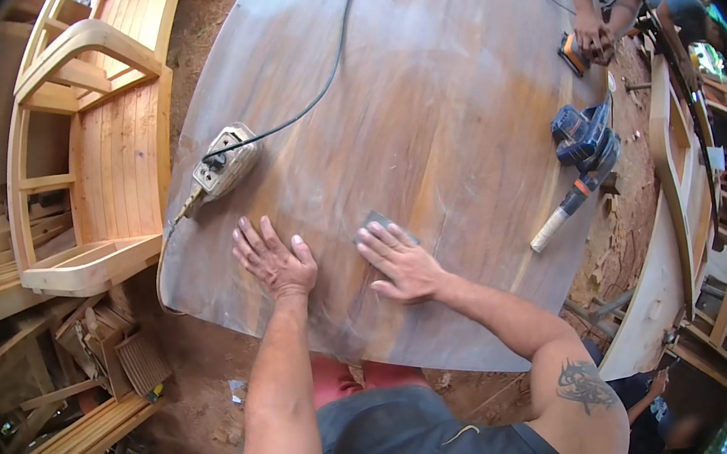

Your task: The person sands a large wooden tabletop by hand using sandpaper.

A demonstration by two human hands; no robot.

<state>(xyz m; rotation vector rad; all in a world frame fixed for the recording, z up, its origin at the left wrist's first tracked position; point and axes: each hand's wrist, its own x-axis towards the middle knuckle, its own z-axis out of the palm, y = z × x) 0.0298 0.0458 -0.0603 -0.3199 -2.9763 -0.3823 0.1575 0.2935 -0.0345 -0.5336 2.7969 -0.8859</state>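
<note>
Before me lies a large wooden tabletop point(419, 84) with a rounded edge, hazed with pale dust. My left hand point(277, 263) rests palm down on it, fingers spread and holding nothing. To its right, my right hand point(407, 267) presses a small dark piece of sandpaper point(374, 217) flat against the wood. Most of that sheet is hidden under the fingers. Beyond my left hand sits an electrical outlet box point(229, 164) with a dark cord plugged in. A blue power sander point(584, 141) with a pale tube on it lies near the right edge.
At the far right, another person's hands point(596, 39) hold an orange and black sander point(574, 54) on the tabletop. A wooden bench frame point(117, 176) stands at left, above stacked planks point(86, 442). Curved wooden furniture parts point(672, 189) stand at right. The cord crosses the tabletop.
</note>
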